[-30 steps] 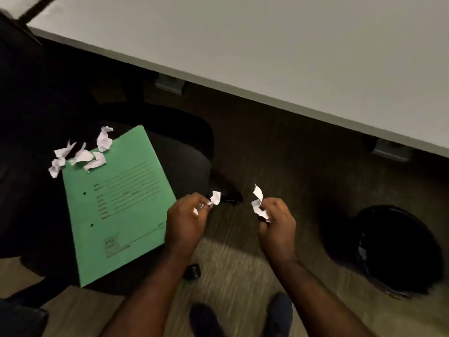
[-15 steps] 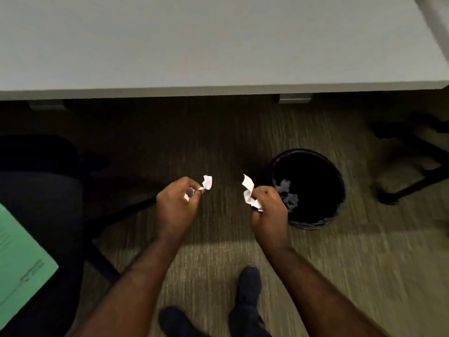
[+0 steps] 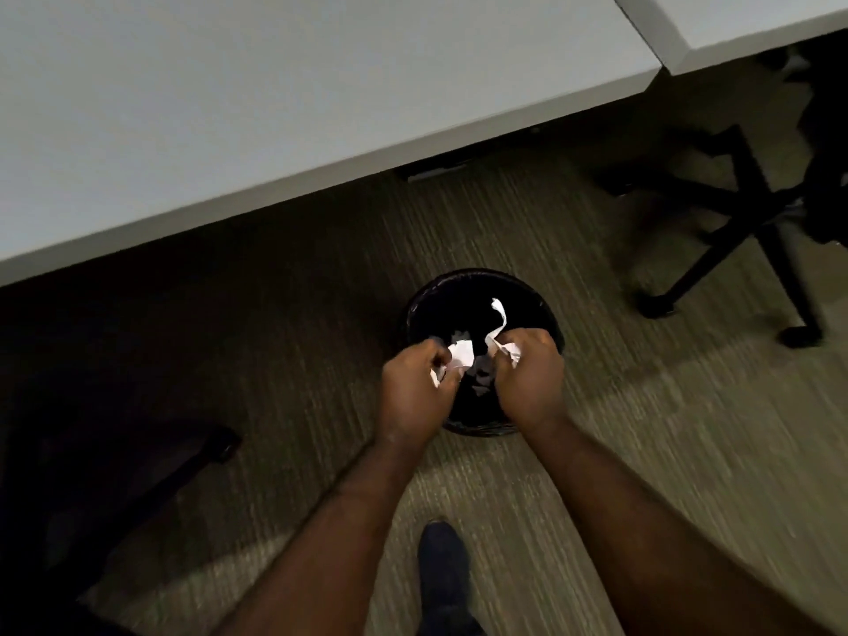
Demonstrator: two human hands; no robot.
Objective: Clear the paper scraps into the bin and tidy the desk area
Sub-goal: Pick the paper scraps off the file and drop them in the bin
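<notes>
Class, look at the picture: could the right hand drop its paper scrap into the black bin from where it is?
Probably yes: the right hand holds its scrap over the open bin, nothing between.

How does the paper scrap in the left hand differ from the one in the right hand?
The left hand's scrap is a short, flat piece; the right hand's scrap is a longer, curled strip. The left hand's scrap stays near the fingers; the right hand's scrap rises above them. Both are white and pinched over the black bin.
</notes>
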